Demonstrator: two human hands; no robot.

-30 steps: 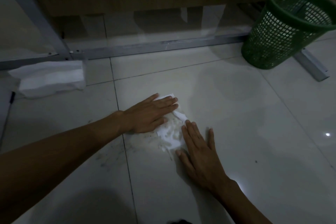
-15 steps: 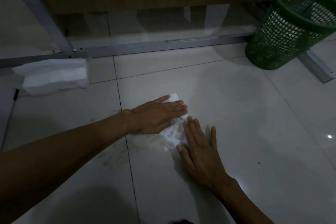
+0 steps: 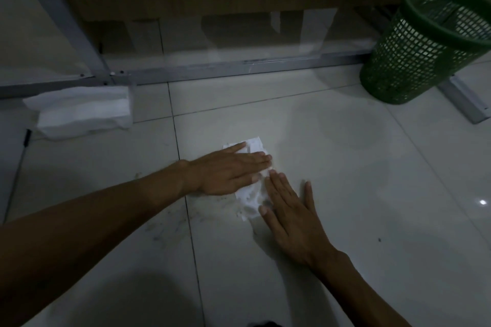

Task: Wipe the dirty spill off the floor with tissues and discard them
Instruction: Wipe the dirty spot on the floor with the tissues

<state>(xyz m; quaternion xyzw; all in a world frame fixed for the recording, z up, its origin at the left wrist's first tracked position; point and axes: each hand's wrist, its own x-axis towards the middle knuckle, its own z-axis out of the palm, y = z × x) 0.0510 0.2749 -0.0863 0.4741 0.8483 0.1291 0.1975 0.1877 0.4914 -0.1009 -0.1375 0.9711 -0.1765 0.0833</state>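
A white tissue (image 3: 251, 198), stained and damp, lies flat on the pale tiled floor. My left hand (image 3: 228, 171) presses flat on its upper left part, fingers together and pointing right. My right hand (image 3: 288, 214) lies flat on its lower right edge, fingers spread and pointing up-left. Dirty smears of the spill (image 3: 172, 223) show on the tiles to the left of and below the tissue. A green mesh waste basket (image 3: 419, 53) stands at the upper right.
A pack of white tissues (image 3: 79, 111) lies at the left by a grey metal table frame (image 3: 239, 68). A metal foot (image 3: 467, 101) runs beside the basket. A dark object (image 3: 26, 138) lies at the left edge.
Both hands with the tissue have slid a little up and to the right across the floor, leaving more smeared floor exposed to the left.
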